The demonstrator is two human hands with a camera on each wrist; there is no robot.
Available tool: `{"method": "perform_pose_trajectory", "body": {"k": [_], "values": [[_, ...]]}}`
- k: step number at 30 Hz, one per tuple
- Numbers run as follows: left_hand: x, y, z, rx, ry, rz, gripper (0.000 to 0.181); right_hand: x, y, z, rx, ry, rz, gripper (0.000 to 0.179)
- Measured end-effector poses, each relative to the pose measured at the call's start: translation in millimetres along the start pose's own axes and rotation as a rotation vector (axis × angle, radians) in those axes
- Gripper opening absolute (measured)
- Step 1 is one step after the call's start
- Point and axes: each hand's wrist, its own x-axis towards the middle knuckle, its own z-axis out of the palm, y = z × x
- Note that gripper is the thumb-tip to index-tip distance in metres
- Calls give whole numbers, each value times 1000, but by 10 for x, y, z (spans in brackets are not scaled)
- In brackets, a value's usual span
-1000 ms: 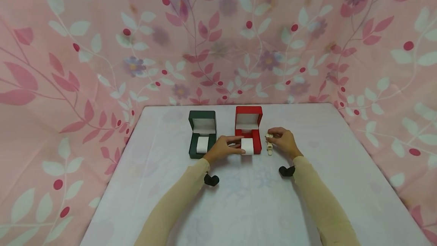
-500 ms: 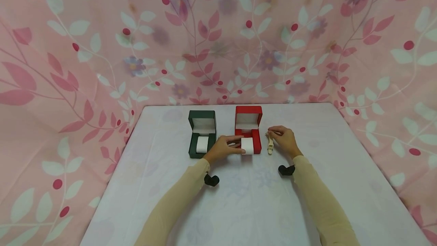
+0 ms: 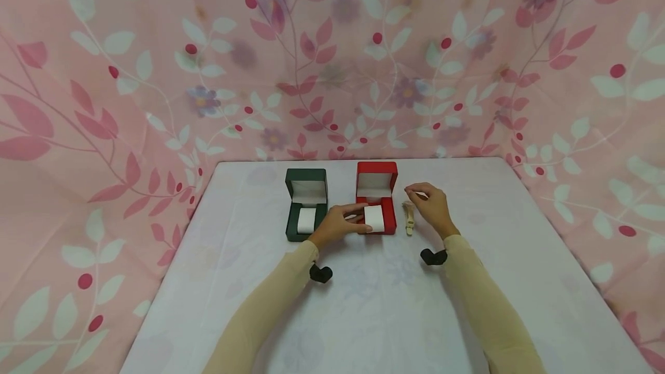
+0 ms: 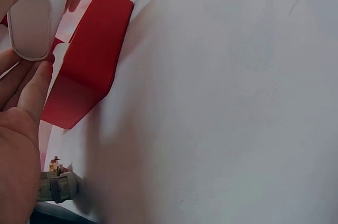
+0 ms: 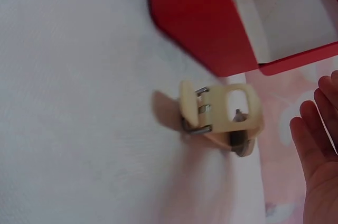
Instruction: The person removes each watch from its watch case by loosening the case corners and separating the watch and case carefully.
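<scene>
My left hand pinches a white watch cushion between thumb and fingers, over the front of the red watch box. The right wrist view shows the right hand with fingers extended, holding nothing. Just below that hand, right of the red box, a beige watch strap sits on the table. Its buckle faces the right wrist camera. In the left wrist view, an olive-grey strap with a buckle lies on the near side of the left hand; the head view hides it behind that hand.
Left of the red box stands a dark green watch box, lid raised, with a white cushion inside. The red box's lid is raised too. Pink floral cloth hangs behind and beside the white-covered table.
My right hand has let go of the beige watch strap and lifted away slightly up and back. The left hand keeps the white cushion in nearly the same spot.
</scene>
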Motion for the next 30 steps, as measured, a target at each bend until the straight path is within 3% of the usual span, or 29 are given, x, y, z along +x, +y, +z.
{"method": "perform_pose_trajectory", "body": {"k": [5,11,18,23,30], "values": [[46,33,-13,21,31,28,77,-29,-186,-31,27,-8,-40,22],[105,28,-20,109,53,76,74,-65,-142,-6,45,-23,-23,21],[220,-58,-23,252,53,188,77,-70,-107,29,51,-28,-35,23],[270,-99,-15,338,55,179,79,-68,-104,26,55,-27,-47,22],[309,-78,11,387,39,141,79,-97,-219,0,69,-40,-52,19]]}}
